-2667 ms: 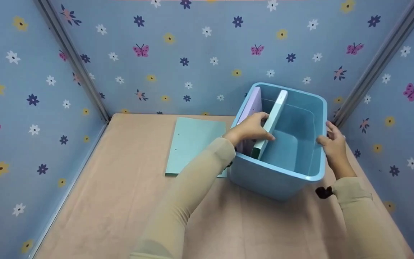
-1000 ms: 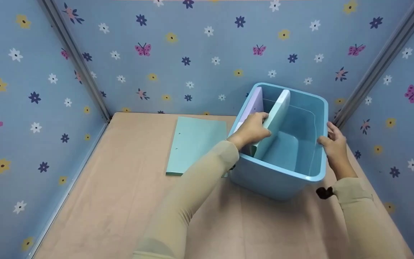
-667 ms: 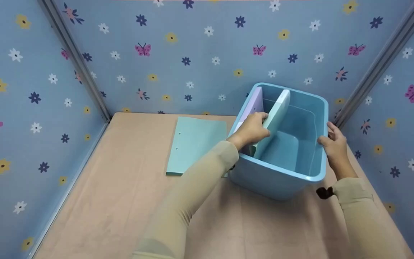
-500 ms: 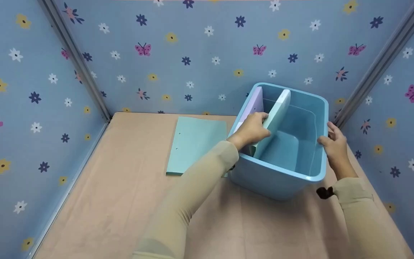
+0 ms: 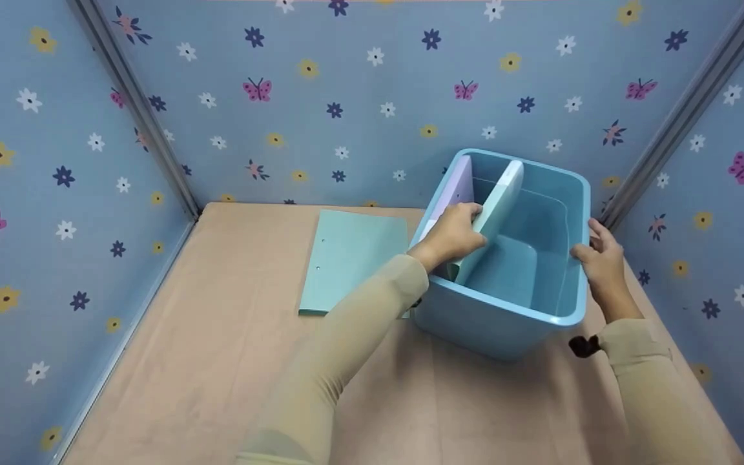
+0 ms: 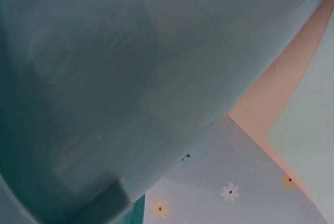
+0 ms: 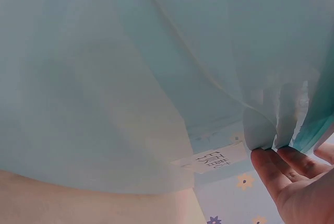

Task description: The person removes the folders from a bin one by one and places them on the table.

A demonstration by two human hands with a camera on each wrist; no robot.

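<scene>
In the head view a blue plastic tub point(image 5: 495, 316) stands at the right of the table. My left hand point(image 5: 453, 234) reaches into it and grips a mint-green binder point(image 5: 500, 200) with the thumb on its right face; the other fingers are mostly hidden behind it. The binder stands on edge, leaning slightly. Left of it, a lilac binder point(image 5: 456, 184) stands along the tub's left wall. My right hand point(image 5: 601, 265) holds the tub's right rim, thumb inside. In the right wrist view the fingertips of that right hand point(image 7: 300, 177) touch the tub's outer wall point(image 7: 156, 78).
Another mint-green binder point(image 5: 352, 255) lies flat on the table point(image 5: 230, 323), left of the tub and partly under the left sleeve point(image 5: 352, 342). Flower-patterned walls point(image 5: 346, 97) enclose the table at the back and both sides. The tub's outer wall point(image 6: 130, 78) fills most of the left wrist view.
Since the earliest frame, the gripped mint-green binder has turned slightly, showing more of its right face, and my left hand has shifted a little. My right hand keeps its place on the rim.
</scene>
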